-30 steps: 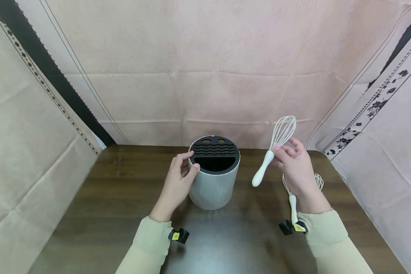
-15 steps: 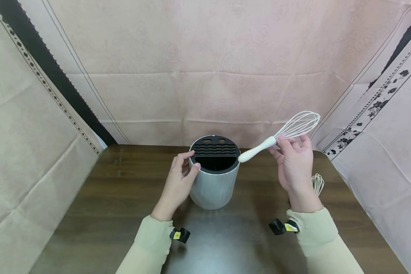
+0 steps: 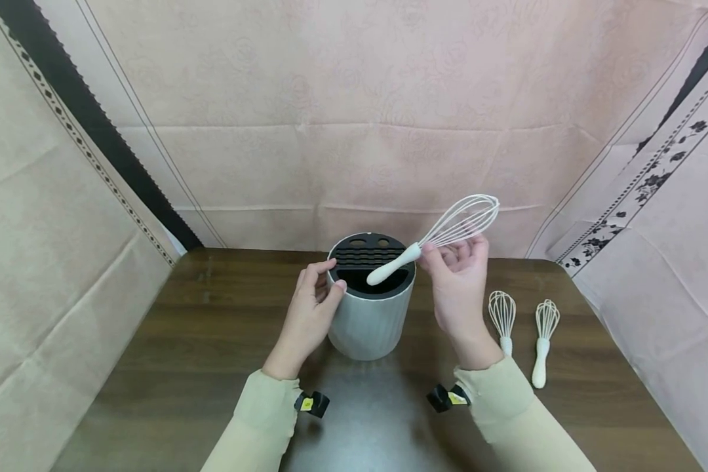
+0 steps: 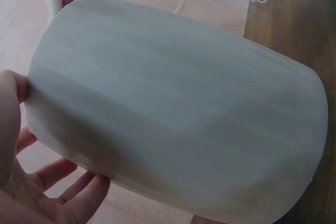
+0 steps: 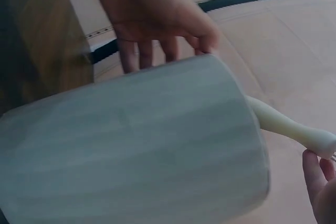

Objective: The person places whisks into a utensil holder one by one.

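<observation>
A pale grey-blue utensil holder [image 3: 366, 328] with ribbed sides stands upright on the table. Its black lid [image 3: 370, 259] has round holes, wavy slots and one large opening. My left hand [image 3: 303, 308] grips the holder's left side near the rim, thumb in front and fingers behind. In my right hand [image 3: 461, 298] I pinch a white whisk [image 3: 392, 265] where its handle meets the wires. The whisk slants above the holder, handle end low over the large opening, wire end up and to the right. The right wrist view shows the whisk handle [image 5: 283, 123] beyond the holder's rim.
Two smaller whisks lie on the wooden table [image 3: 224, 367] to the right: one whisk [image 3: 502, 314] partly behind my right forearm, the other whisk [image 3: 544, 337] farther right. Patterned cloth [image 3: 354, 131] hangs behind the table and along both sides.
My right hand has carried the whisk left, from beside the holder to over its lid, turning the handle toward the opening. Both lying whisks have come into fuller view. My left hand stays at the rim.
</observation>
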